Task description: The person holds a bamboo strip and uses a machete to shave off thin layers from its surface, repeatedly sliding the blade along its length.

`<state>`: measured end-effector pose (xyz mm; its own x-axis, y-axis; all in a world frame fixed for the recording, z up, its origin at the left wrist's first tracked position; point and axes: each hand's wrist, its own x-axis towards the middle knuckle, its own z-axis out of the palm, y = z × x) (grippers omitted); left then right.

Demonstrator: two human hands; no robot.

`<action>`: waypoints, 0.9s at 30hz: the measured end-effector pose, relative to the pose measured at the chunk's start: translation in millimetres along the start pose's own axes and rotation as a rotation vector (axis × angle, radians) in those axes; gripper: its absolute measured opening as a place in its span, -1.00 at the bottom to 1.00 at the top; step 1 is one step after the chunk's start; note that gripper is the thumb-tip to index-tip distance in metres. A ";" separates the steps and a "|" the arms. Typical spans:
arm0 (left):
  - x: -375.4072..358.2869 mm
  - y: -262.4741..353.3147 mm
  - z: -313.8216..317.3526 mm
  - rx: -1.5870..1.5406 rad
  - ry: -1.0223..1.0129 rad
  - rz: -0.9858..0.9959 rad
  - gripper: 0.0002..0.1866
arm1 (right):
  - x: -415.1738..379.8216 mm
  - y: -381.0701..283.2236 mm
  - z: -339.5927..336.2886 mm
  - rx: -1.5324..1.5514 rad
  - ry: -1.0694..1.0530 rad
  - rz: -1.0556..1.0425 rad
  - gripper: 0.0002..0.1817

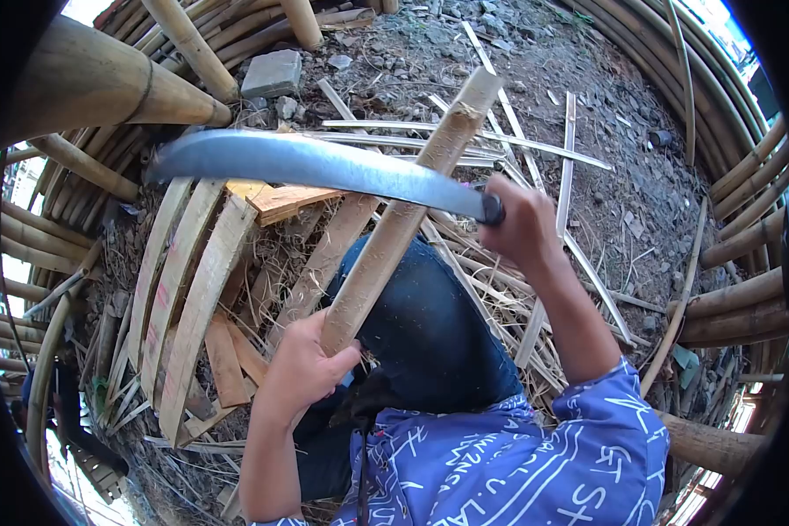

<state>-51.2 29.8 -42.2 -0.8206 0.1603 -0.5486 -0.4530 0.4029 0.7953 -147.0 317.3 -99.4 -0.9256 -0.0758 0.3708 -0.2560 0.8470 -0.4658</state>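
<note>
My left hand (pixel 305 366) is closed round the lower end of a long flat bamboo strip (pixel 384 250), which slants up to the right above my knee. In my right hand (pixel 522 221) is the dark handle of a large curved machete (pixel 316 164). Its broad blade points left and crosses the strip near the upper part, in front of it. Whether the blade touches the strip I cannot tell. Near the strip's top end is a rough, frayed patch.
Wide bamboo slats (pixel 197 307) stand at the left by wooden boards (pixel 228 361). Thin split strips (pixel 570 175) and shavings litter the ground. A concrete block (pixel 272 74) lies at the upper left. Bamboo poles (pixel 105 79) surround the spot.
</note>
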 end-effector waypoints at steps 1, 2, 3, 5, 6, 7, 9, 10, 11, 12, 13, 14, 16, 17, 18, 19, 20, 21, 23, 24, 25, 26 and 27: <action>-1.1 -1.9 1.4 -0.026 0.025 0.020 -0.68 | 6.8 10.9 1.7 -0.121 -0.008 0.012 -0.84; -0.3 -0.9 2.9 -0.024 0.020 0.023 -0.68 | 13.0 20.2 5.6 -0.130 0.008 0.052 -0.85; 0.3 0.9 4.9 0.033 0.058 0.065 -0.66 | 12.2 20.1 7.1 -0.132 0.010 0.047 -0.85; 1.5 2.1 1.8 0.082 0.120 0.114 -0.64 | 12.3 12.6 10.7 0.041 0.077 0.089 -0.87; 3.2 1.4 -2.2 0.058 0.079 0.071 -0.62 | 7.3 1.3 10.7 0.120 0.051 0.098 -0.88; 4.5 0.9 -4.3 0.037 0.031 0.024 -0.60 | 1.8 -8.6 6.4 0.211 -0.017 0.078 -0.89; 1.8 -0.7 -2.9 0.037 0.044 0.027 -0.59 | -2.1 -16.1 -2.9 0.207 -0.155 0.046 -0.91; -0.8 -1.5 -1.9 0.034 0.058 0.031 -0.59 | 0.7 -6.8 -0.6 0.105 -0.153 0.115 -0.91; -2.5 -0.6 -1.2 0.039 0.050 0.026 -0.59 | 9.0 7.1 1.7 0.002 -0.151 0.179 -0.91; -3.5 1.5 -0.9 0.047 0.064 0.030 -0.58 | 14.8 16.5 1.6 -0.014 -0.127 0.231 -0.92; -4.3 2.7 -1.5 0.051 0.086 0.035 -0.58 | 12.1 14.9 5.3 -0.013 -0.128 0.225 -0.92; -3.2 3.6 -3.5 0.044 0.101 0.038 -0.58 | 9.1 9.6 9.7 0.071 -0.076 0.185 -0.91; -0.1 3.4 -8.4 0.064 0.048 -0.045 -0.59 | 1.0 -9.4 13.3 0.166 -0.036 0.094 -0.88; 0.2 0.5 -9.1 0.067 0.054 -0.047 -0.59 | -2.3 -10.3 16.0 0.132 -0.071 0.082 -0.86; -0.5 -4.6 -8.1 0.056 0.072 0.003 -0.61 | 0.5 -4.9 15.7 0.097 -0.056 0.063 -0.87; -1.9 -8.6 -6.6 0.043 0.082 0.049 -0.63 | 4.4 3.6 14.1 0.058 -0.046 0.051 -0.88; -2.4 -7.0 -5.2 0.044 0.069 0.041 -0.63 | 10.3 13.2 16.0 -0.065 -0.035 0.082 -0.89; -1.7 -1.4 -4.4 0.089 0.098 0.057 -0.63 | 17.5 20.4 19.8 -0.085 -0.038 0.171 -0.91; -0.7 -0.9 -6.5 0.118 0.149 0.075 -0.62 | 14.0 13.9 27.1 0.076 -0.001 0.129 -0.91; 2.2 -4.7 -10.6 0.107 0.127 0.053 -0.61 | 10.8 1.3 25.3 0.111 -0.019 0.105 -0.91; 3.5 -6.5 -13.1 0.103 0.097 0.026 -0.60 | 5.7 -7.7 23.3 0.147 -0.039 0.094 -0.90; 2.7 -5.4 -14.2 0.111 0.091 0.020 -0.60 | 6.3 0.0 23.0 0.168 -0.026 0.024 -0.90; 0.2 -3.9 -13.6 0.131 0.111 0.043 -0.60 | 13.7 16.6 24.7 -0.002 0.023 0.006 -0.88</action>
<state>-54.3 16.1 -41.9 -0.8749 0.0821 -0.4772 -0.3733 0.5133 0.7727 -170.9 317.4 -122.0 -0.9205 -0.0584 0.3864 -0.2497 0.8485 -0.4665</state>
